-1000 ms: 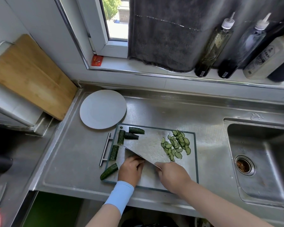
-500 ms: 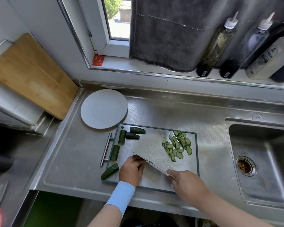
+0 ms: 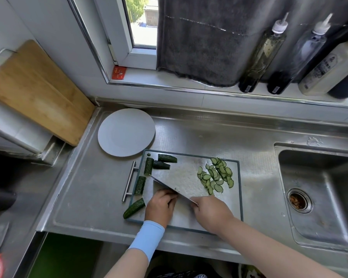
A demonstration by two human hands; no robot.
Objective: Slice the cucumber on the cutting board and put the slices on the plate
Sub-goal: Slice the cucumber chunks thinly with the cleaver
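Note:
A steel cutting board [image 3: 187,173] lies on the counter in front of me. Several dark green cucumber chunks sit along its left side, such as one [image 3: 167,158] at the top and one [image 3: 134,205] hanging over the lower left edge. A pile of thin cucumber slices [image 3: 215,177] lies at the right. My left hand [image 3: 160,206] is curled over a cucumber piece, which is mostly hidden. My right hand [image 3: 210,210] grips the handle of a knife [image 3: 169,187], whose blade rests against my left fingers. The white plate [image 3: 126,132] has nothing on it.
A sink [image 3: 319,197] with a drain is set into the counter on the right. Bottles [image 3: 259,57] stand on the window sill beside a dark towel [image 3: 199,43]. A wooden board [image 3: 34,91] leans at the left wall.
Half a second ago my right hand had drawn the knife to the right, off my left hand. It has since come back left, and the blade lies against my left fingers again.

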